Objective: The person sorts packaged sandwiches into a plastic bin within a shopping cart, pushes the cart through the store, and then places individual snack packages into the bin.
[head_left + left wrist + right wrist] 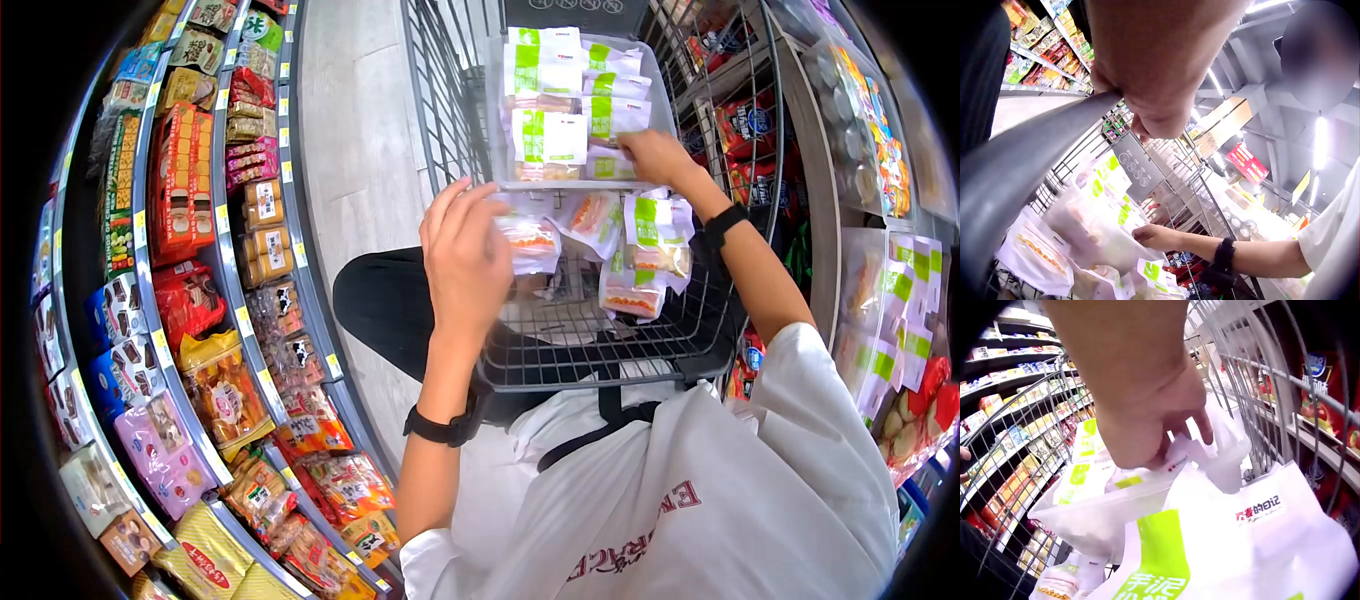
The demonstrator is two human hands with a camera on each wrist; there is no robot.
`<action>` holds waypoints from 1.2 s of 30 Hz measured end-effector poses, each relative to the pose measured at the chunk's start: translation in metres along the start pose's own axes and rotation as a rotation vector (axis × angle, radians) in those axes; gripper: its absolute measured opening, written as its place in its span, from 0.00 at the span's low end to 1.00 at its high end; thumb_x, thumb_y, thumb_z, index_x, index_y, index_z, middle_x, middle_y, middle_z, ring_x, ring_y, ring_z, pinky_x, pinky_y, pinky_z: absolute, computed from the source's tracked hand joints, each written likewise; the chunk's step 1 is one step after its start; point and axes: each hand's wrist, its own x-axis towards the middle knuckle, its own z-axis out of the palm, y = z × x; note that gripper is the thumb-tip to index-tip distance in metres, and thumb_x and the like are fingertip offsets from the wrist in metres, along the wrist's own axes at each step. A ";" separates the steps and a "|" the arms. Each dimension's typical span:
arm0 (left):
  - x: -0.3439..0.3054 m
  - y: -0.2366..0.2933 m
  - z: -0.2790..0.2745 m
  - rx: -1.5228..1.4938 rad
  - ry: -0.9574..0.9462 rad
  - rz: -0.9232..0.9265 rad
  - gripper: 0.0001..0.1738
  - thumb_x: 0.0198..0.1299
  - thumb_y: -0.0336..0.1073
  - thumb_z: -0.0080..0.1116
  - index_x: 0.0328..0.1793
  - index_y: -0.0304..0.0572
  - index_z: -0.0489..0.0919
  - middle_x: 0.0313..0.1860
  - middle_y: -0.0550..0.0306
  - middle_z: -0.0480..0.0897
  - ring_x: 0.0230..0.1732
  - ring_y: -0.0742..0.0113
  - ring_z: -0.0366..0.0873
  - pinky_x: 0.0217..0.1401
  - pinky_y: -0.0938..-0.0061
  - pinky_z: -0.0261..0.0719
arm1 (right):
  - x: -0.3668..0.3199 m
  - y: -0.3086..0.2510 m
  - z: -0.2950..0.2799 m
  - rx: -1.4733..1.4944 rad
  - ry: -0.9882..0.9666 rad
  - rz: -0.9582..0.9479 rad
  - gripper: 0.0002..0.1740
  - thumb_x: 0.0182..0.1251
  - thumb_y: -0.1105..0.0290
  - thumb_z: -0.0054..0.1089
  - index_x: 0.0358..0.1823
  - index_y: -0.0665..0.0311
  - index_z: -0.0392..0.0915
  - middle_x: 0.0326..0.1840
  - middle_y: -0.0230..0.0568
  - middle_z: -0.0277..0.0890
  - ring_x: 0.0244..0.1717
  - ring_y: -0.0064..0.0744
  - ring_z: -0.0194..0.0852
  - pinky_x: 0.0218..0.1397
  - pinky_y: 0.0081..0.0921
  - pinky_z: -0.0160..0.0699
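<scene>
A translucent plastic bin (492, 110) in a wire shopping cart holds rows of white-and-green bread packets (548, 137). My right hand (660, 158) reaches into its near right corner; in the right wrist view, the fingers of that hand (1160, 419) pinch the white wrapper of a packet (1188, 450). Left of it, my left hand (465, 250) is raised over the cart's left side, fingers loosely extended and slightly blurred, holding nothing. Below the bin, several more packets (645, 265) lie loose in the cart, one (530, 240) beside the left hand.
The wire cart (590, 370) has a dark rim in front of my body. Shelves of packaged snacks (185, 180) line the left side, across the grey floor (345, 130). At the right, a shelf holds red bags (745, 130) and a clear bin with similar white-and-green packets (900, 290).
</scene>
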 end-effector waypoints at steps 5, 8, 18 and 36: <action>0.001 0.001 -0.002 -0.013 0.008 0.000 0.12 0.52 0.17 0.54 0.40 0.37 0.81 0.50 0.51 0.85 0.64 0.46 0.74 0.67 0.58 0.70 | 0.008 0.021 0.004 0.352 0.207 -0.115 0.14 0.59 0.79 0.50 0.47 0.66 0.75 0.40 0.61 0.81 0.45 0.63 0.79 0.50 0.51 0.76; 0.000 0.000 -0.001 -0.023 0.004 -0.006 0.11 0.52 0.17 0.54 0.40 0.36 0.81 0.48 0.51 0.85 0.64 0.45 0.74 0.66 0.57 0.71 | 0.020 0.032 0.023 0.380 0.272 -0.076 0.10 0.62 0.76 0.52 0.45 0.67 0.75 0.40 0.61 0.80 0.45 0.64 0.78 0.49 0.51 0.75; 0.001 0.001 -0.002 -0.015 0.012 0.007 0.11 0.52 0.18 0.55 0.39 0.37 0.82 0.45 0.51 0.86 0.63 0.45 0.75 0.66 0.57 0.71 | 0.004 -0.005 -0.034 0.257 0.499 0.182 0.09 0.57 0.68 0.67 0.35 0.64 0.80 0.36 0.47 0.82 0.39 0.53 0.81 0.43 0.43 0.81; -0.002 -0.001 0.000 -0.060 0.047 0.024 0.09 0.55 0.19 0.55 0.38 0.38 0.82 0.40 0.51 0.86 0.61 0.46 0.77 0.64 0.58 0.72 | -0.070 -0.015 -0.007 0.188 -0.103 0.055 0.16 0.31 0.74 0.79 0.28 0.64 0.84 0.30 0.46 0.85 0.37 0.50 0.85 0.41 0.39 0.83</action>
